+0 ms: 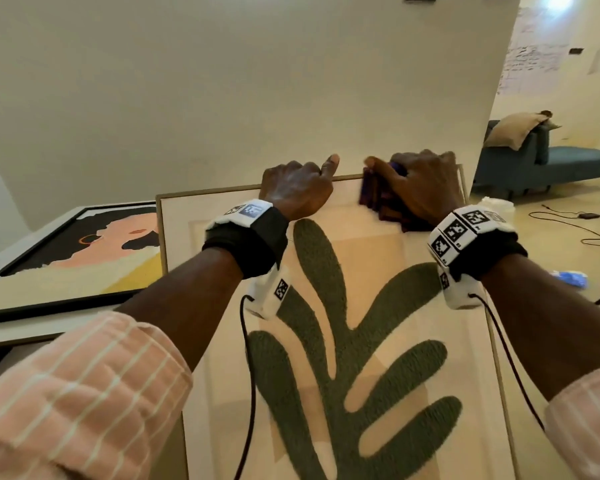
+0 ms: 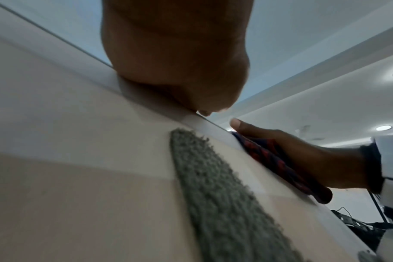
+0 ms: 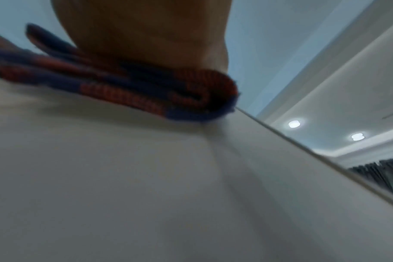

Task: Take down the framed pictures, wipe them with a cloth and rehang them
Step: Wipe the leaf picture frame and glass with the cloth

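A large framed picture (image 1: 368, 341) with a green leaf shape on beige stands tilted in front of me. My left hand (image 1: 297, 188) grips its top edge near the middle, fingers curled over the back, thumb raised. My right hand (image 1: 420, 188) presses a folded red-and-blue cloth (image 1: 378, 199) against the picture's upper right part. In the left wrist view the cloth (image 2: 278, 163) lies flat under the right hand (image 2: 303, 156) beside the green leaf (image 2: 213, 186). The right wrist view shows the cloth (image 3: 146, 88) bunched under the palm on the picture's face (image 3: 123, 177).
A second framed picture (image 1: 66, 258) with a black frame lies tilted at the left, behind the one I hold. A plain wall (image 1: 222, 81) rises just behind. A blue sofa (image 1: 541, 161) with a cushion, cables (image 1: 575, 223) and a blue item (image 1: 572, 278) on the floor are at the right.
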